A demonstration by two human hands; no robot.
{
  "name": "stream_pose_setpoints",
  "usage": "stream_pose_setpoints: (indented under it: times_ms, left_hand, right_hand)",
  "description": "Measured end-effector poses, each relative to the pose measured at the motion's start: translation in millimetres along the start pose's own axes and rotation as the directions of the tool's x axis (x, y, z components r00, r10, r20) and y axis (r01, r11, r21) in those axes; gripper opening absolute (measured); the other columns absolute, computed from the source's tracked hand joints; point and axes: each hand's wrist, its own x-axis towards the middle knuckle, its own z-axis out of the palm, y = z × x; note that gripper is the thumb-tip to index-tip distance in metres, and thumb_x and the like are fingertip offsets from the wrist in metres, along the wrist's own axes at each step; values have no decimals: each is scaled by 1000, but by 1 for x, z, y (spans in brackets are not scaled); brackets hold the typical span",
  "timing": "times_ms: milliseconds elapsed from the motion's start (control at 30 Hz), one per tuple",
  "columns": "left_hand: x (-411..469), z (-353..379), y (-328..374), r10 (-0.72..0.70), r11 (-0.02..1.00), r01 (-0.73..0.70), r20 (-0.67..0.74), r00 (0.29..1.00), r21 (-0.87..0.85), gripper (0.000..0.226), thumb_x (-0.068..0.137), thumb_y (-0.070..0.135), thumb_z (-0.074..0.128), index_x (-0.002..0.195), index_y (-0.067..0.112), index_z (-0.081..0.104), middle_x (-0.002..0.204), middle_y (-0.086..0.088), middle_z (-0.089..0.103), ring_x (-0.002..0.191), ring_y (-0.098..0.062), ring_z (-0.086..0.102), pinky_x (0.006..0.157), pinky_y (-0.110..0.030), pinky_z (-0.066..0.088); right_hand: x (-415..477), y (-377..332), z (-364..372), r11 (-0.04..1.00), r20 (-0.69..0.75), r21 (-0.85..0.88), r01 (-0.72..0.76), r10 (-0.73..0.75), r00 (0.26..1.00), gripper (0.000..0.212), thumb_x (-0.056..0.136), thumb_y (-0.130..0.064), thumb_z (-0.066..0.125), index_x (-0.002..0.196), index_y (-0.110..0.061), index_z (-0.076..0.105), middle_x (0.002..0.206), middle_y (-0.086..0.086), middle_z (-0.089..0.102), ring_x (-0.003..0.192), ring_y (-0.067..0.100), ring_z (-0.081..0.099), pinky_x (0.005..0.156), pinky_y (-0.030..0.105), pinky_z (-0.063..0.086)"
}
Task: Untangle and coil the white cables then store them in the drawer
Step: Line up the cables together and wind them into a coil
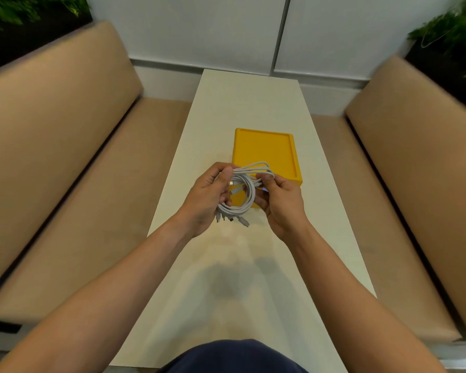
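Both hands, left hand (209, 196) and right hand (279, 200), grip the coiled white cables (242, 193) (fingers curled around) above the yellow drawer (264, 149).

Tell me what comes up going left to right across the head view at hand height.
Left sofa seat → left hand → white cables → right hand → right sofa seat.

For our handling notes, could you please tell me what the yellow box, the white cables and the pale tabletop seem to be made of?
The yellow rectangular box looks like matt moulded plastic: even colour, rounded corners, raised rim. The coiled white cables look plastic- or rubber-sheathed, smooth, bending in soft loops. The long pale tabletop seems laminate or coated board, with a faint sheen.
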Motion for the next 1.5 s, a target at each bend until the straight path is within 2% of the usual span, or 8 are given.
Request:
stream_pose_setpoints:
  times_ms: [200, 433, 633, 833, 967, 1067, 1300, 1500]
  left_hand:
    - [4, -1, -1, 85, 987, -77, -52, 995, 139, 23, 109, 32, 49, 115, 20, 67, 67, 6, 47, 57, -10, 40, 61, -34, 37]
    - [1, 2, 7, 143, 931, -113, -63, 988, 347, 35, 98, 55, 50, 120, 27, 50, 63, 12, 53, 63, -10, 50, 55, -22, 42]
    - [6, -7, 8, 108, 873, -85, -22, 994, 481, 53, 106, 51, 45, 102, 1, 61, 56, 12, 47, 56, -13, 44, 54, -27, 38]
    - [3, -7, 5, 101, 881, -87, -5, 995, 464, 44, 107, 48, 45, 97, 6, 57, 60, 11, 46, 62, -17, 44, 55, -31, 37]
    - [2, -2, 9, 117, 905, -101, -14, 993, 413, 34, 106, 48, 45, 89, 22, 58, 65, 6, 46, 68, -20, 43, 59, -33, 36]
    - [3, -1, 14, 139, 901, -124, -5, 990, 415, 34, 106, 47, 45, 92, 19, 57, 63, 6, 46, 63, -15, 44, 54, -25, 37]
    - [2, 3, 15, 143, 903, -143, 31, 989, 405, 40, 108, 43, 43, 97, 6, 54, 61, 15, 44, 56, -5, 41, 52, -17, 37]
    - [-3, 7, 18, 112, 914, -143, 102, 988, 380, 36, 109, 42, 42, 97, 10, 53, 70, 4, 45, 61, -7, 43, 55, -19, 39]
  right_hand:
    - [-3, -4, -7, 988, 93, 123, -97, 85, 992, 28, 109, -15, 48, 118, 6, 63, 105, 20, 72, 98, 33, 70, 91, 40, 62]
    - [-6, -2, -4, 969, 60, 235, -79, 67, 996, 22, 108, -15, 50, 110, -2, 67, 92, 11, 77, 86, 26, 73, 77, 31, 64]
    - [-8, 0, -6, 959, 67, 263, -103, 88, 994, 22, 107, -15, 51, 112, -1, 67, 92, 11, 75, 77, 21, 73, 76, 32, 64]
    - [-8, 1, -12, 937, 200, 229, -263, 219, 955, 29, 109, -13, 47, 122, 7, 63, 109, 21, 73, 89, 26, 73, 84, 34, 64]
    - [-7, -3, -17, 961, 264, 65, -268, 243, 934, 27, 108, -11, 48, 123, 4, 64, 96, 12, 77, 81, 19, 76, 74, 26, 63]
    - [-7, -5, -22, 964, 302, 7, -266, 252, 919, 25, 107, -11, 49, 121, 4, 65, 95, 13, 76, 80, 19, 76, 75, 27, 64]
    - [-8, -15, -24, 975, 343, 31, -218, 194, 919, 23, 107, -12, 50, 112, -6, 71, 99, 11, 79, 82, 20, 77, 77, 30, 65]
    - [-11, -8, -24, 973, 351, 161, -167, 101, 931, 26, 106, -13, 48, 117, -5, 71, 107, 12, 78, 90, 21, 77, 83, 33, 64]
